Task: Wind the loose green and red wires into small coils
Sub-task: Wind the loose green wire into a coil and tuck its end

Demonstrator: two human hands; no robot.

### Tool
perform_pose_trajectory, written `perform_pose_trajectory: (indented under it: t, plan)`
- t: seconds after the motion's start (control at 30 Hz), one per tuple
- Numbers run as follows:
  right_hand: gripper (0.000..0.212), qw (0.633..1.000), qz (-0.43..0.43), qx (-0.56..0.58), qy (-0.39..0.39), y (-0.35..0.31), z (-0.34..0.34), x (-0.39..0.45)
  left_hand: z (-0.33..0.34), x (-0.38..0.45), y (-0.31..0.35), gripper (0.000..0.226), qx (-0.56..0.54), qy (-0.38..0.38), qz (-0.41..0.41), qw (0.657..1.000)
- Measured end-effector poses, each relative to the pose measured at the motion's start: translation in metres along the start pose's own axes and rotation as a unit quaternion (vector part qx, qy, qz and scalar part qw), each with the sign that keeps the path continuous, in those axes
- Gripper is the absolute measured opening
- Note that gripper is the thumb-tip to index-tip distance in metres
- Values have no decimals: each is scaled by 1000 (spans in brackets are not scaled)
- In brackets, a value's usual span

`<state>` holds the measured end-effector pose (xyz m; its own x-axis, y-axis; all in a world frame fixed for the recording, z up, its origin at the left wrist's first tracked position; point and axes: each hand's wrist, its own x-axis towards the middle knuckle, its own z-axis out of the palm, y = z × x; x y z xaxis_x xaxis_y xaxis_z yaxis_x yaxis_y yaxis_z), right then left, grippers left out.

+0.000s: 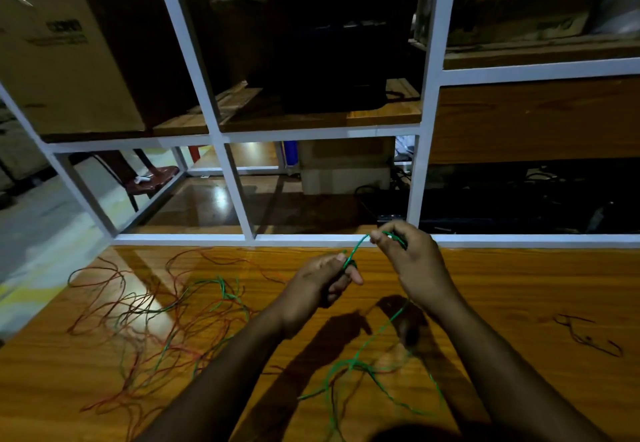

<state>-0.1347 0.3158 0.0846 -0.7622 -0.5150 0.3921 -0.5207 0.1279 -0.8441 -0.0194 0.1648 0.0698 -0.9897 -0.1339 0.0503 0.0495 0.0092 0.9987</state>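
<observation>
Green wire (pixel 356 251) taut between both hands, tail trailing onto table; red-green tangle (pixel 166 313) lying left.

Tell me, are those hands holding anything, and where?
Both hold one green wire: the left hand pinches its end, the right hand grips it further along.

Green wire (pixel 358 246) end hidden inside left hand (pixel 320 280); box (pixel 62 50) print blurred; forearms cut off at bottom edge.

You have two hands up, left hand (pixel 320 280) and right hand (pixel 412 261), one green wire (pixel 356 251) between them, one tangled wire pile (pixel 166 317), one cardboard box (pixel 62 60)
</observation>
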Motion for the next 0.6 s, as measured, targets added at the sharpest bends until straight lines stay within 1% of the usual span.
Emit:
perform_pose_trajectory:
  t: [0.07,0.13,0.17,0.2,0.23,0.33,0.37,0.43,0.5,0.53,0.57,0.6]
  plan:
    - [25,1000,15,5,12,8,1,6,8,-3,2,35,-136,-50,-14,989]
    - [30,1000,10,-2,-20,16,4,5,13,-6,9,31,-274,-89,-29,957]
    - [32,999,6,4,-47,20,8,1,14,-7,14,30,-317,-97,-27,943]
    - [32,997,8,15,-77,24,13,-4,15,-8,21,27,-347,-91,-19,933]
    - [32,993,15,31,-111,27,19,-11,15,-9,28,24,-371,-71,-4,926]
    - [36,977,51,56,-200,30,35,-34,10,-3,40,15,-400,40,67,913]
    - [37,970,58,58,-227,28,36,-41,8,-1,42,20,-391,63,88,914]
    - [39,960,38,29,-276,18,33,-54,2,6,38,28,-314,100,108,938]
    - [37,952,-4,4,-305,9,26,-66,-5,10,30,34,-147,164,107,970]
    - [35,954,-25,4,-298,5,21,-69,-7,11,24,37,-45,199,104,973]
    - [33,959,-41,12,-279,2,16,-70,-7,10,19,40,49,230,99,967]
    - [32,965,-54,23,-254,0,10,-68,-5,10,13,41,121,243,99,957]
